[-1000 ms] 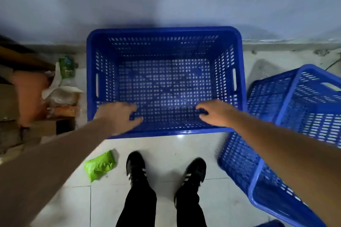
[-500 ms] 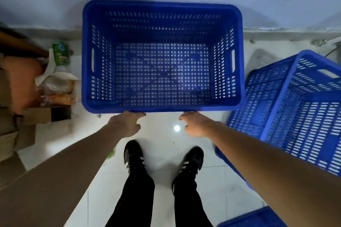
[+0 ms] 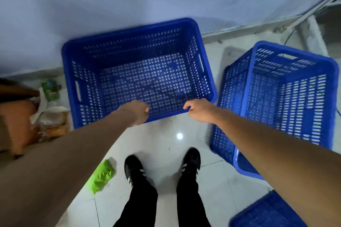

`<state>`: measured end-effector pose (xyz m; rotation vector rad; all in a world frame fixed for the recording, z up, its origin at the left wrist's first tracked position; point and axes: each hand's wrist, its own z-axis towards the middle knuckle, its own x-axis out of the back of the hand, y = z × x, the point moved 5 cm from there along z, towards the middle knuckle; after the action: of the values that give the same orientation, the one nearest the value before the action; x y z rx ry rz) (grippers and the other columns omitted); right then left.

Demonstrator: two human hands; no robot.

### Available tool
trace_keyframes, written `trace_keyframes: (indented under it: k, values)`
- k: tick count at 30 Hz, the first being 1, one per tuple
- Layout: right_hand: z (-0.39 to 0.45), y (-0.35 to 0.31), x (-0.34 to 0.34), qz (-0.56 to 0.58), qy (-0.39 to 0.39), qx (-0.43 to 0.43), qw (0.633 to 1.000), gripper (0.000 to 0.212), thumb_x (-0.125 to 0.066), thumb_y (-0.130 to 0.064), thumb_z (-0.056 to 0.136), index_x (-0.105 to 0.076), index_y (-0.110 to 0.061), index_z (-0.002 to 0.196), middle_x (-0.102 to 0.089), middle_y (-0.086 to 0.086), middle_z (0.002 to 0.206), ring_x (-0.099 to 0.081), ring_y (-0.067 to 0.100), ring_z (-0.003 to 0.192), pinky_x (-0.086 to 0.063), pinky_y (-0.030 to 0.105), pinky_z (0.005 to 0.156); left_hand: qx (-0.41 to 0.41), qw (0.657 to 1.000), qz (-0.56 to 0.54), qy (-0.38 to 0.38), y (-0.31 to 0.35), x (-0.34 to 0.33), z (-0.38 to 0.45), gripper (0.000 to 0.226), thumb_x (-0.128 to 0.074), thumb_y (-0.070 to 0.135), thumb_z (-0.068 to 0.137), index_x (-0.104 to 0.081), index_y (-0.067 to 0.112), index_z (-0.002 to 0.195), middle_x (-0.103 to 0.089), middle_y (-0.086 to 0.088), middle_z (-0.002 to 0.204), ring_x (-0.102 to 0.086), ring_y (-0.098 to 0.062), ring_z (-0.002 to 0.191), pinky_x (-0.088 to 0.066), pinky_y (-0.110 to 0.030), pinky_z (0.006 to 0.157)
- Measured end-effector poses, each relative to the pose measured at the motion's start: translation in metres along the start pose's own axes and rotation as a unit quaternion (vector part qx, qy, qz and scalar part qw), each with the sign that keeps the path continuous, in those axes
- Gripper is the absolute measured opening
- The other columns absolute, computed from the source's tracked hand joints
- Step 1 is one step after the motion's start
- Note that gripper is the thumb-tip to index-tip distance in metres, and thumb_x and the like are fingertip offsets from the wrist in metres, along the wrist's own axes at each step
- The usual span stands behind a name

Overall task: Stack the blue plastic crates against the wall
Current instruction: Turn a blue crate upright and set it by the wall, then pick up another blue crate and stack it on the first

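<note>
Dim, bluish, motion-blurred; wide-angle distortion.

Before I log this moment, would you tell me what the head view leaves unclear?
- Third crate, head view: cut off by the bottom edge; only a corner shows.
- Green bottle label: too small and blurred to read.
- Right crate: its near corner is hidden behind the right forearm.
- Left hand fingers: curled under at the middle crate rim, so the grip is unclear.

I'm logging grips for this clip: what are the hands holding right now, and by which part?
Both the left hand and the right hand grip the blue crate by the wall, on its near long rim.
</note>
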<state>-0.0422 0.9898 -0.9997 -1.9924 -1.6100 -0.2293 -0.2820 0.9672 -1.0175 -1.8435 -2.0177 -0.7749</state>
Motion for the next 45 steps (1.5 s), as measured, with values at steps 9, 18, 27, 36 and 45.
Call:
trace_keyframes:
  k: [9, 18, 27, 36, 45]
  values:
    - [-0.1, 0.17, 0.016, 0.063, 0.067, -0.106, 0.99, 0.043, -0.045, -0.013, 0.098, -0.064, -0.018, 0.136, -0.063, 0.012, 0.143, -0.058, 0.032, 0.129, -0.043, 0.029, 0.103, -0.144, 0.969, 0.198, -0.042, 0.183, 0.03, 0.023, 0.048, -0.044, 0.027, 0.101, -0.042, 0.025, 0.149, -0.059, -0.015, 0.137, -0.058, -0.037, 0.12, -0.049, -0.044, 0.093]
    - [-0.192, 0.339, -0.021, 0.213, 0.126, -0.214, 0.945, 0.037, -0.049, -0.014, 0.098, -0.068, -0.013, 0.13, -0.065, 0.015, 0.138, -0.059, 0.035, 0.127, -0.047, 0.034, 0.102, -0.261, 0.904, 0.338, -0.029, 0.424, 0.014, 0.052, 0.048, -0.048, 0.031, 0.099, -0.052, 0.026, 0.146, -0.06, -0.014, 0.142, -0.056, -0.037, 0.13, -0.048, -0.041, 0.101]
    - [-0.225, 0.432, -0.065, 0.366, 0.167, -0.255, 0.879, 0.032, -0.047, -0.013, 0.097, -0.066, -0.011, 0.123, -0.066, 0.015, 0.129, -0.062, 0.036, 0.118, -0.052, 0.038, 0.099, -0.323, 0.847, 0.416, -0.069, 0.611, -0.034, 0.07, 0.04, -0.044, 0.033, 0.104, -0.055, 0.019, 0.139, -0.062, -0.015, 0.132, -0.059, -0.034, 0.108, -0.053, -0.047, 0.091]
    - [-0.211, 0.468, -0.1, 0.47, 0.132, -0.312, 0.815, 0.026, -0.044, -0.016, 0.095, -0.066, -0.013, 0.107, -0.067, 0.011, 0.11, -0.065, 0.033, 0.104, -0.055, 0.041, 0.091, -0.332, 0.818, 0.462, -0.084, 0.668, -0.007, 0.124, 0.046, -0.044, 0.035, 0.106, -0.048, 0.021, 0.149, -0.059, -0.012, 0.143, -0.062, -0.032, 0.109, -0.053, -0.049, 0.094]
    - [-0.145, 0.469, -0.092, 0.477, 0.105, -0.381, 0.785, 0.03, -0.045, -0.011, 0.101, -0.067, -0.013, 0.123, -0.068, 0.011, 0.117, -0.065, 0.031, 0.107, -0.041, 0.029, 0.081, -0.343, 0.79, 0.502, -0.077, 0.657, 0.071, 0.217, 0.047, -0.045, 0.032, 0.104, -0.047, 0.019, 0.149, -0.059, -0.016, 0.137, -0.06, -0.037, 0.117, -0.052, -0.049, 0.093]
